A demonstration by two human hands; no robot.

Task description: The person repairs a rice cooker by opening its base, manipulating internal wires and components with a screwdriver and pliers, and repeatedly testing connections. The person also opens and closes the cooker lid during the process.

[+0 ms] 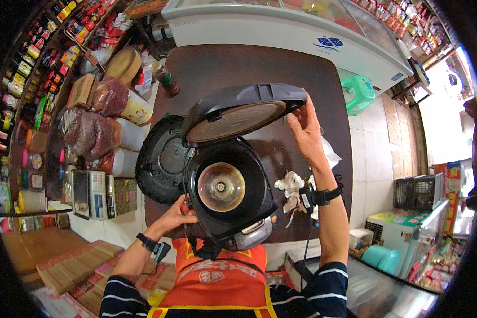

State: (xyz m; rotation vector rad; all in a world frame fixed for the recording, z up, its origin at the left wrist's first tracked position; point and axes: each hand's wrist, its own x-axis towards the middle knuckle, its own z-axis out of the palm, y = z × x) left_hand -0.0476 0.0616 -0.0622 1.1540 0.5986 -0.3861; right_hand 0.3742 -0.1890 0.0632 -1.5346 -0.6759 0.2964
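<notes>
A black rice cooker (pixel 259 175) stands at the table's near edge in front of me. Its interior shows a round, shiny metal bottom (pixel 221 186) with a small knob at the centre. The thick dark lid (pixel 236 114) is raised and tilted. My right hand (pixel 307 127) grips the lid's right end, thumb on the underside and fingers over the rim. At the cooker's lower left side, my left hand (pixel 179 216) is closed with a small red thing (pixel 185 207) between its fingers; its kind is unclear. A round black plastic cover (pixel 161 161) lies left of the cooker.
Crumpled white tissue (pixel 290 186) and white paper (pixel 331 153) lie on the brown table (pixel 206 58). A bottle (pixel 166 80) stands at its left edge. Beyond is a white chest freezer (pixel 297 40). A green stool (pixel 358 94) is at right, a scale (pixel 96 195) at left.
</notes>
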